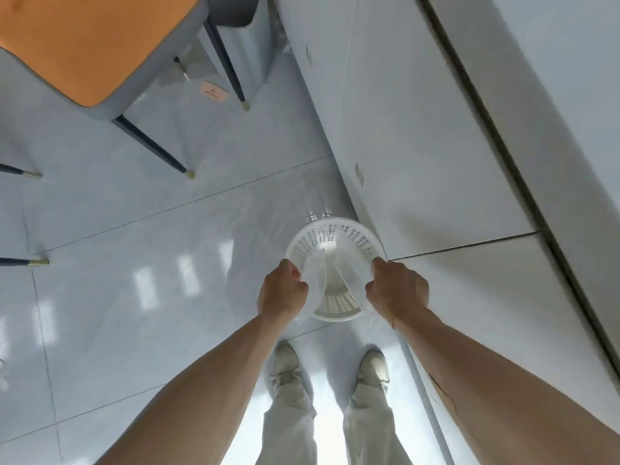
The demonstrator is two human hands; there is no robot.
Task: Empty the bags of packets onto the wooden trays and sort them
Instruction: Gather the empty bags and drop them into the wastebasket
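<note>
place: home dining area | cues: orange-cushioned chair (90,45), glossy tiled floor (134,263), white cabinets (419,146)

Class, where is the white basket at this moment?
In the head view, the white basket stands on the floor at lower centre, beside the cabinet, just beyond the left hand and right hand.

A thin clear bag (315,280) is pinched at its edges by the left hand (283,292) and the right hand (397,290), and is stretched across the near rim of a white perforated basket (335,236) on the glossy tiled floor (134,263). An orange-seated chair (94,45) is seen far left, white cabinets (419,146) to the right, pale shoes (285,362) nearest.
</note>
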